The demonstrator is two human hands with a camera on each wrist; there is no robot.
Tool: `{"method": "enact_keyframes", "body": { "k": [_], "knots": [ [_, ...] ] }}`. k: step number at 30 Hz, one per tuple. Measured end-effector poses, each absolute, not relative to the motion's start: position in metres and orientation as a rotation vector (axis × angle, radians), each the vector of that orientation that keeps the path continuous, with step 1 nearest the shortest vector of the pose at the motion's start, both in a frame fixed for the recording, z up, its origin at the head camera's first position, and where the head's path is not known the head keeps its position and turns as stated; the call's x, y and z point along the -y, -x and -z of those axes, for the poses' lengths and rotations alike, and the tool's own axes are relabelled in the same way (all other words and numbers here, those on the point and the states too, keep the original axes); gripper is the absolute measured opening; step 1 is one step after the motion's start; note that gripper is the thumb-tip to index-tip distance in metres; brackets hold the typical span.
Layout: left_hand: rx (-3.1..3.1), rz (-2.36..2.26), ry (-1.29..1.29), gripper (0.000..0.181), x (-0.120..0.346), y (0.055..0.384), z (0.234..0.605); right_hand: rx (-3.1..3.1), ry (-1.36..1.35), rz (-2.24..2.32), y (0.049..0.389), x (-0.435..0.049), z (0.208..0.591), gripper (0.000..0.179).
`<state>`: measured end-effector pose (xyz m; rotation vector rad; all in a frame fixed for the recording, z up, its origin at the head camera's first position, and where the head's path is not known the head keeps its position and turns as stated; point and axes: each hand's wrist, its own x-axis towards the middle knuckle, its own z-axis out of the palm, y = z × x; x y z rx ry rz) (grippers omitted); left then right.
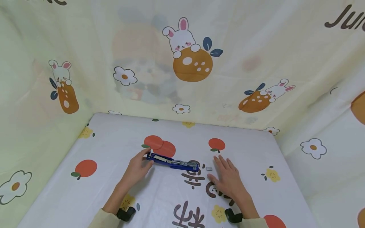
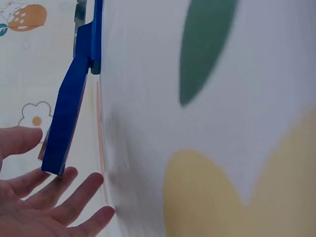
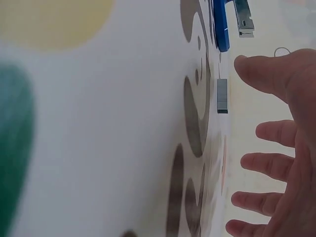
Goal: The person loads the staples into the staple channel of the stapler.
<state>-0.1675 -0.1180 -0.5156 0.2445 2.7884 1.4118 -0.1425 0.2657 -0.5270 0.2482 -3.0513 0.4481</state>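
Observation:
A blue stapler [image 1: 172, 162], folded open with its metal inside showing, lies above the patterned cloth. My left hand [image 1: 138, 167] pinches its left end between thumb and fingers; in the left wrist view, the blue arm [image 2: 68, 113] slants away from the cloth towards this hand [image 2: 39, 202]. To the right of the stapler lies a small silver strip of staples [image 1: 209, 168] on the cloth. My right hand [image 1: 228, 179] is beside it, fingers spread and holding nothing. In the right wrist view, the thumb is near the staple strip [image 3: 222, 96], with a gap between them.
A white cloth [image 1: 114, 190] printed with fruit, flowers and lettering covers the table. Printed curtains [image 1: 148, 91] hang behind it and along both sides. A black band [image 1: 126, 214] is at the left wrist, another [image 1: 233, 216] at the right.

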Motion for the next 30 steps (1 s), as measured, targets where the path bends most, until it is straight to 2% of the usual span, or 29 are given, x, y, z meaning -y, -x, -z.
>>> {"method": "enact_keyframes", "body": {
  "k": [8,19,30],
  "knots": [
    [-2.706,-1.547,-0.134,0.054,0.119,0.173,0.519,3.042,-0.245,-0.531,0.148,-0.263,0.528,0.073],
    [-2.525,-1.737,0.007,0.049,0.124,0.179,0.526,3.028,-0.193,-0.583,0.152,-0.256,0.529,0.049],
    [-2.277,-1.899,0.109,0.057,0.126,0.178,0.529,3.050,-0.156,-0.623,0.153,-0.250,0.527,0.040]
  ]
}}
